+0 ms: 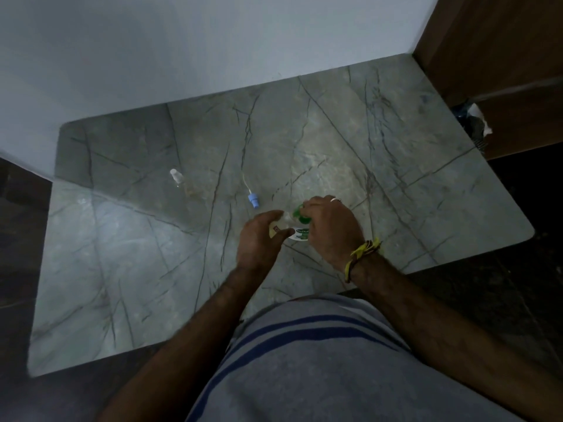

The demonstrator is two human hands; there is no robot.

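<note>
Head view. Bottle [297,235], clear with white label, upright on table [396,178] at frame centre, near front edge. Left hand [262,236] wraps bottle body from left, thumb and fingers curled round it. Right hand [330,226] curled over green cap [300,217] from right, fingertips pinching it; ring [334,200] on one finger, yellow wristband [362,254] on wrist. Blue nozzle [253,200] with thin tube lies just upper left of hands. Small white-capped vial [176,176] farther left, well apart.
</note>
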